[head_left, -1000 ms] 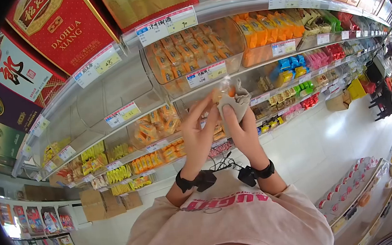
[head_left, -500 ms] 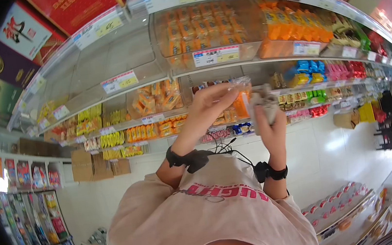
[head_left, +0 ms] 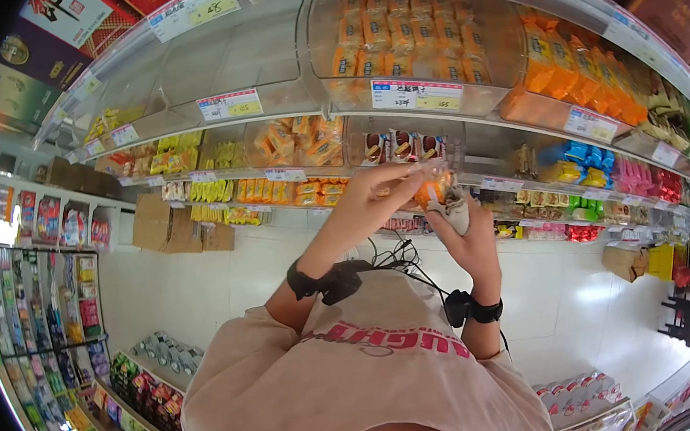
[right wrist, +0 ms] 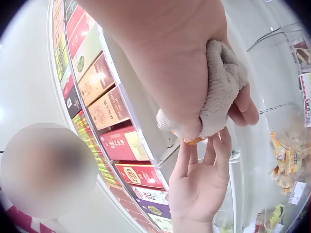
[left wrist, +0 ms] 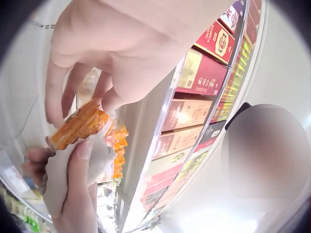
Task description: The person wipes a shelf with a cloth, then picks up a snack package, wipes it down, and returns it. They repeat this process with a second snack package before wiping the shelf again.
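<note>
Orange packet (left wrist: pixel 81 127) held midair: left hand (head_left: pixel 378 201) pinches one end; right hand (head_left: pixel 471 243), fingers curled round grey cloth (left wrist: pixel 59 170), covers other. Cloth hides more than half-second ago, so packet now worked from both ends. Packet print unreadable; red box (left wrist: pixel 215 42): "DAOHUA XIANG"; shirt (head_left: pixel 349 387): "AUGHT".

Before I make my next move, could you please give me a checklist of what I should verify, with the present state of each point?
1. Orange packet held by the left hand: ok, fingertips pinch it.
2. Grey cloth held by the right hand: ok.
3. Packet free of the cloth: not ok, the cloth lies against it and covers part of it.
4. Packet sealed all round: cannot tell, hands and cloth hide some of it.
5. Black wristbands in place: ok, one on each wrist.
</note>
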{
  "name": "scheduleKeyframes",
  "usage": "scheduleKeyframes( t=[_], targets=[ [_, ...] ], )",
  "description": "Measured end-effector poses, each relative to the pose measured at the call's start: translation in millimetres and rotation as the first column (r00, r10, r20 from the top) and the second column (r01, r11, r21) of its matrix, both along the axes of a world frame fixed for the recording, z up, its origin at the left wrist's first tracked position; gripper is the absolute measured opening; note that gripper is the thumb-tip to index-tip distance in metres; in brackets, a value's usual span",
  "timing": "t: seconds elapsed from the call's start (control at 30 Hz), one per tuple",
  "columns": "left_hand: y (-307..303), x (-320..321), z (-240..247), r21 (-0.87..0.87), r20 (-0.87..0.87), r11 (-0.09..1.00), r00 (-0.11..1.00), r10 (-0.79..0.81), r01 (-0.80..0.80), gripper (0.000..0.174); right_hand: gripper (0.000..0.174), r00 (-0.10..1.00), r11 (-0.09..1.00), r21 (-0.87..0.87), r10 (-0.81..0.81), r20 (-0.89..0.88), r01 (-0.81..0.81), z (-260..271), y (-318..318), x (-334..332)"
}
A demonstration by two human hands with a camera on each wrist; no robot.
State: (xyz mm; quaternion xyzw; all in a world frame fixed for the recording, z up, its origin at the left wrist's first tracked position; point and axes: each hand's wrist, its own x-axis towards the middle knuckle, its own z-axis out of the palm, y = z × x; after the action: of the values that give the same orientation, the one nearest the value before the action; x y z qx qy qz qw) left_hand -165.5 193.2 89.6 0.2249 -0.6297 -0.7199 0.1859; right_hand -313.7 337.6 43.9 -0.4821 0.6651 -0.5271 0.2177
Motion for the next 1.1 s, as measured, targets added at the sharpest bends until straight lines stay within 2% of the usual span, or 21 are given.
scheduleKeyframes(
  t=[0.03, 0.13, 0.23, 0.33, 0.37, 0.4, 0.43, 0.57, 0.63, 0.67, 0.73, 0.83, 0.9, 1.0, 1.03, 1.1],
  targets=[
    [-4.3, 6.1, 1.0, 0.040, 0.032, 0.999, 0.999, -0.002, 0.000, 0.035, 0.043, 1.000, 0.999, 0.036, 0.010, 0.011, -0.011, -6.7, -5.7, 1.2],
    [-12.3, 25.6, 11.5, 0.305, 0.009, 0.952, 0.999, 0.038, -0.039, 0.040, 0.056, 0.950, 0.996, 0.077, 0.075, -0.303, -0.054, -21.8, -26.0, 0.9],
    [-25.2, 46.5, -19.3, 0.113, 0.099, 0.989, 0.991, 0.090, -0.101, 0.043, 0.066, 0.903, 0.993, 0.014, 0.113, -0.414, -0.117, -26.5, -49.9, 16.3],
    [-40.7, 67.4, -31.9, 0.018, 0.100, 0.983, 0.979, 0.180, -0.183, 0.040, 0.054, 0.935, 0.985, 0.008, 0.164, -0.314, -0.170, -22.2, -67.8, 36.0],
    [-48.2, 76.5, -31.4, 0.008, 0.090, 0.983, 0.979, 0.182, -0.184, 0.039, 0.047, 0.982, 0.984, 0.020, 0.178, -0.060, -0.177, -28.0, -72.9, 38.7],
    [-56.7, 87.7, -30.2, 0.001, 0.080, 0.983, 0.980, 0.185, -0.185, 0.038, 0.042, 0.965, 0.982, 0.035, 0.174, 0.196, -0.184, -34.6, -77.9, 41.9],
    [-63.4, 97.9, -30.9, -0.003, 0.070, 0.982, 0.980, 0.187, -0.187, 0.038, 0.038, 0.885, 0.980, 0.053, 0.150, 0.440, -0.192, -38.9, -80.4, 44.4],
    [-87.8, 126.9, -41.6, -0.151, 0.042, 0.983, 0.992, 0.116, -0.109, 0.044, 0.040, 0.871, 0.939, 0.221, 0.134, 0.473, -0.265, -31.4, -96.4, 61.4],
    [-98.3, 135.7, -41.7, -0.286, 0.089, 0.957, 0.994, 0.068, -0.040, 0.049, 0.034, 0.794, 0.913, 0.184, 0.201, 0.574, -0.365, -34.7, -109.4, 74.5],
    [-107.5, 139.5, -51.7, -0.299, 0.031, 0.951, 0.996, 0.088, -0.075, 0.050, 0.032, 0.751, 0.897, 0.160, 0.234, 0.618, -0.412, -36.9, -119.1, 79.1],
    [-123.5, 145.2, -72.2, -0.311, -0.085, 0.939, 0.988, 0.129, -0.149, 0.052, 0.030, 0.771, 0.908, 0.196, 0.183, 0.610, -0.370, -40.8, -135.9, 90.0],
    [-144.3, 161.3, -78.9, -0.277, 0.017, 0.930, 0.966, 0.256, -0.242, 0.051, 0.029, 0.818, 0.925, 0.251, 0.097, 0.567, -0.284, -54.2, -168.1, 105.9],
    [-162.9, 166.3, -84.0, -0.223, 0.026, 0.931, 0.953, 0.302, -0.289, 0.051, 0.026, 0.862, 0.938, 0.280, 0.039, 0.505, -0.206, -53.3, -193.9, 118.9],
    [-193.4, 160.7, -100.2, -0.222, 0.013, 0.892, 0.914, 0.406, -0.393, 0.054, 0.025, 0.914, 0.978, 0.189, 0.003, 0.405, -0.087, -56.2, -238.7, 132.1],
    [-200.0, 156.2, -107.7, -0.236, 0.008, 0.873, 0.898, 0.441, -0.427, 0.056, 0.025, 0.916, 0.978, 0.207, -0.052, 0.397, -0.034, -51.5, -249.4, 136.5],
    [-207.0, 140.0, -115.1, -0.209, -0.201, 0.820, 0.844, 0.497, -0.532, 0.058, 0.029, 0.866, 0.995, 0.078, -0.089, 0.492, 0.058, -54.5, -272.0, 144.7]
  ],
)
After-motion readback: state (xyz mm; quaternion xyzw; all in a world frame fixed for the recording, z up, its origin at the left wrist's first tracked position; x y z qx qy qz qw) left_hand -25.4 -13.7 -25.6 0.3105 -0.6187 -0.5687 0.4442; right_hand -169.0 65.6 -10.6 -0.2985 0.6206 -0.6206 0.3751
